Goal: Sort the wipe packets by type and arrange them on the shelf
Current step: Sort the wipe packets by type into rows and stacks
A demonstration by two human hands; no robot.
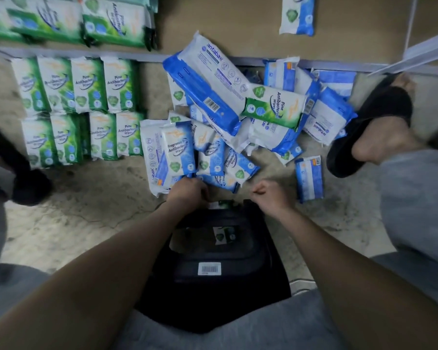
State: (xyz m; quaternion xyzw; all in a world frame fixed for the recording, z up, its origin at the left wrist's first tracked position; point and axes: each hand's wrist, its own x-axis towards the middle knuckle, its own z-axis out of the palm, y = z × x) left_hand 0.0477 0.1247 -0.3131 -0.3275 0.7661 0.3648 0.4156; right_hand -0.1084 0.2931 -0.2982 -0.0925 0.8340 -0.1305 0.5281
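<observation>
The sorting is part done, judging by the layout. Green Pine Antibacterial packets (86,84) stand in two tidy rows on the floor (86,210) at far left, face up and edge to edge, so one type is grouped and easy to count. More green packets (111,21) already lie on the shelf (225,26) beyond them. One blue-and-white packet (299,15) sits alone at the shelf's far right, likely marking where the blue type will go.

The unsorted heap (263,137) lies in the middle, just beyond the hands. It holds Fragrance Free packets (178,147), long antabax packets (208,82) and one stray Pine packet (273,107) on top. A single blue packet (310,178) lies apart at near right, beside a foot in a black slipper (374,117).

A black bin (225,299) rests between the person's knees. The left hand (187,192) is curled over at its far rim, touching the heap's near edge. Its fingers are hidden, so I cannot tell what they grasp. The right hand (271,194) is clenched in a fist near the rim; whether it pinches anything cannot be told
</observation>
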